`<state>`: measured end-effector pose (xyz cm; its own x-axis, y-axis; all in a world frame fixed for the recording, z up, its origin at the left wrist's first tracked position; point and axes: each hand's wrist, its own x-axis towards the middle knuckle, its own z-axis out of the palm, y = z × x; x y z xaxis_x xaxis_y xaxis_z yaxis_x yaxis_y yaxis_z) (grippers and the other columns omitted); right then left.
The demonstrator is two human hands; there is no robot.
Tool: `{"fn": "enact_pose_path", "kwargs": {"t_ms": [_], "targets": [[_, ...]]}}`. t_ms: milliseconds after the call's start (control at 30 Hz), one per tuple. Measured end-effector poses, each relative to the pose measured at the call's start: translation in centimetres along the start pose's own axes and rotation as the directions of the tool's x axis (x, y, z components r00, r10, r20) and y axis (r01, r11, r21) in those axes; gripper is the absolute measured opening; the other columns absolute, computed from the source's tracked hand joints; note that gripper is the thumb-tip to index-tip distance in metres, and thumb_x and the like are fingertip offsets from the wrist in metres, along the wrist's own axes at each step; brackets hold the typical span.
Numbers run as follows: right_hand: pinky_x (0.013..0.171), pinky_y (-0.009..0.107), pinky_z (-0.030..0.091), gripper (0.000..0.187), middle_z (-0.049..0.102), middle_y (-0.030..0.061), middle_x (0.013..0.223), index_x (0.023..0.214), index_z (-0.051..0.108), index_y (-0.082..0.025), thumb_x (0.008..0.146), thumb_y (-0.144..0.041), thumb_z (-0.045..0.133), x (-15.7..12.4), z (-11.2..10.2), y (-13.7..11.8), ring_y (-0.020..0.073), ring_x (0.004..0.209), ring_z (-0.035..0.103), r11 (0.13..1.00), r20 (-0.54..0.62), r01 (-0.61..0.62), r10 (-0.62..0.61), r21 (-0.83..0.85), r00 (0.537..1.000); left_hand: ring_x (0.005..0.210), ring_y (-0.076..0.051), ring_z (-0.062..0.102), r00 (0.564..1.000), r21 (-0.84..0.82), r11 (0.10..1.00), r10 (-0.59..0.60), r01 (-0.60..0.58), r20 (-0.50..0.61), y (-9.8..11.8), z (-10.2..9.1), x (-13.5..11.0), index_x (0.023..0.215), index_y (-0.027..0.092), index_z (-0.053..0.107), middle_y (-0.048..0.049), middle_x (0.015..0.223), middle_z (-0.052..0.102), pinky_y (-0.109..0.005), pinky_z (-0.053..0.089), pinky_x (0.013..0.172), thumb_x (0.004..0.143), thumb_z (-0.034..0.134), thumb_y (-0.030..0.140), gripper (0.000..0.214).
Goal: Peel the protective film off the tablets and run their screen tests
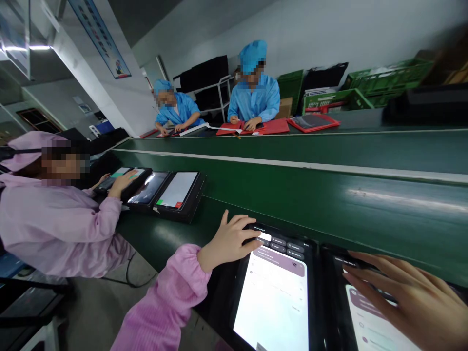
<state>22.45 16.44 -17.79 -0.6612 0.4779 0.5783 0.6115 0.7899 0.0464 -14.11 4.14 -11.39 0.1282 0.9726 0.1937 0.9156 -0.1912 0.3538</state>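
Observation:
Two lit tablets lie side by side in front of me on the green bench. My left hand (236, 242) reaches over the upper left corner of the left tablet (274, 302), its fingers spread across the small setting tiles at the top of the screen. Over the top of the right tablet (380, 321) lies my right hand (413, 287), fingers stretched out and covering much of that screen. Both screens show a dark tile panel above a white list with a purple banner. Neither hand grasps anything.
To the left, a co-worker in pink (62, 219) touches a tablet; another tablet (177, 190) in a black holder lies nearer me. Across the green bench (329, 195), two co-workers in blue (254, 100) handle red sheets. Green crates (387, 80) stand behind.

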Motion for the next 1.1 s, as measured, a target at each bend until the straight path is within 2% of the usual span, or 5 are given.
{"fn": "enact_pose_path", "kwargs": {"t_ms": [133,300,533,733,1100], "targets": [[0.068,0.054,0.063,0.051,0.079,0.0064,0.114,0.097,0.084,-0.034,0.109,-0.044,0.035,1.8,-2.9,-2.2,0.0343,0.096,0.077,0.992,-0.02,0.124,-0.123,0.031,0.992,0.144,-0.032,0.054,1.0,0.007,1.0,0.013,-0.013,-0.026,0.3,-0.2,-0.3,0.117,0.032,0.077,-0.0055,0.147,0.066,-0.079,0.016,0.126,0.103,0.066,0.038,0.019],[0.088,0.059,0.059,0.038,0.076,0.0094,0.125,0.117,0.079,-0.028,0.109,-0.048,0.048,-0.3,-7.9,-2.5,0.0352,0.106,0.074,0.95,0.019,-0.21,0.212,0.23,0.977,0.144,-0.033,0.054,0.966,-0.214,0.975,-0.112,0.061,-0.232,-0.4,0.5,-3.3,0.129,0.025,0.07,-0.0145,0.153,0.059,-0.068,0.03,0.127,0.103,0.062,0.04,0.03],[0.122,0.057,0.043,0.055,0.066,0.0065,0.145,0.132,0.071,-0.036,0.083,-0.058,0.08,-5.8,-9.4,0.5,0.035,0.142,0.055,0.307,0.232,-0.73,0.812,0.611,0.535,0.146,-0.036,0.054,0.887,-0.68,0.677,-0.453,0.283,-0.082,-1.5,1.9,-3.5,0.135,0.024,0.059,-0.0162,0.151,0.059,-0.058,0.043,0.123,0.088,0.074,0.053,0.057],[0.122,0.051,0.046,0.071,0.058,0.0059,0.155,0.146,0.058,-0.037,0.082,-0.058,0.08,-4.6,-6.0,0.8,0.0317,0.145,0.054,0.066,0.415,-0.706,0.768,0.705,0.487,0.16,-0.037,0.033,0.924,-0.591,0.73,-0.374,0.343,0.075,0.5,1.2,2.2,0.15,0.027,0.052,-0.0128,0.168,0.041,-0.058,0.027,0.132,0.078,0.086,0.045,0.082],[0.127,0.046,0.04,0.066,0.06,0.0,0.153,0.141,0.061,-0.037,0.078,-0.04,0.081,-5.2,-5.4,-0.4,0.029,0.147,0.052,-0.062,0.426,-0.657,0.806,0.751,0.411,0.155,-0.034,0.04,0.908,-0.616,0.715,-0.418,0.33,0.0,1.9,1.7,2.0,0.144,0.027,0.057,-0.01,0.16,0.051,-0.054,0.029,0.131,0.075,0.088,0.041,0.078]]}}
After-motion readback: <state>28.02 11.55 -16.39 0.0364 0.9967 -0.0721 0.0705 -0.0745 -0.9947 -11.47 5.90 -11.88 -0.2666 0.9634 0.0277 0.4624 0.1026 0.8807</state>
